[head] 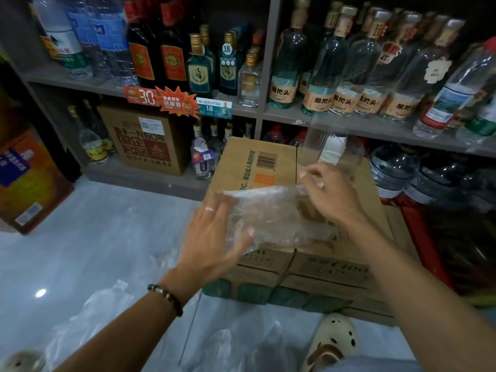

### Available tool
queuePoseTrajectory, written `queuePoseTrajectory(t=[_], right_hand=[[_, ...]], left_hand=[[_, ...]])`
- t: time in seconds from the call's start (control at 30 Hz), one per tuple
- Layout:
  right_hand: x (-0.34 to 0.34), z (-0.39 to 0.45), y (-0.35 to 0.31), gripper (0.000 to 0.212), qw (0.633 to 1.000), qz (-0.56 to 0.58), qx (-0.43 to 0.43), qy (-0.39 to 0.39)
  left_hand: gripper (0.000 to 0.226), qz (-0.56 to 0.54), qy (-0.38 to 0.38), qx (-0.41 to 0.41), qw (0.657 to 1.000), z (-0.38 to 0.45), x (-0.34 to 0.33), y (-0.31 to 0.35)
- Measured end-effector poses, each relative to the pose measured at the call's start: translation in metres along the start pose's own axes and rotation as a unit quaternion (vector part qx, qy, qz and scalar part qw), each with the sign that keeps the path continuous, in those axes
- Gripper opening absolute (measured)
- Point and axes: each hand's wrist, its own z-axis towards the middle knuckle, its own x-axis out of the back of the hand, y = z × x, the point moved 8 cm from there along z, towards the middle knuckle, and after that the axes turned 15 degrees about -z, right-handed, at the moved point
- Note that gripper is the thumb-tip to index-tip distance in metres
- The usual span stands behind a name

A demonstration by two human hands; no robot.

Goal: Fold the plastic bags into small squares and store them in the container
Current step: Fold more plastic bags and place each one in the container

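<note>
Bag: thin, limp, slippery film lying on the cardboard box; you crease it easily.
Left hand: fingers straight, flattening the bag's near-left edge.
Right hand: pinches the far corner; take hold there.
Container: clear, behind the bag on the box.

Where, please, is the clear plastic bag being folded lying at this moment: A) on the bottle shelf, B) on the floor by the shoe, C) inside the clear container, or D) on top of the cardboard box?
D: the clear plastic bag lies spread on top of the cardboard box, with the left hand flat on it and the right hand pinching its far edge.
</note>
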Motion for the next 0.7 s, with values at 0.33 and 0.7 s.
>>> queuePoseTrajectory(t=[0.33,0.7], right_hand=[[-0.019,-0.046,0.009,0.064,0.972,-0.122,0.067,-0.188],[0.005,-0.026,0.078,0.016,0.979,-0.198,-0.042,-0.016]], left_hand=[[0.048,0.054,-0.101,0.065,0.991,0.002,-0.044,-0.009],[0.042,0.195,-0.141,-0.036,0.97,0.033,-0.041,-0.016]])
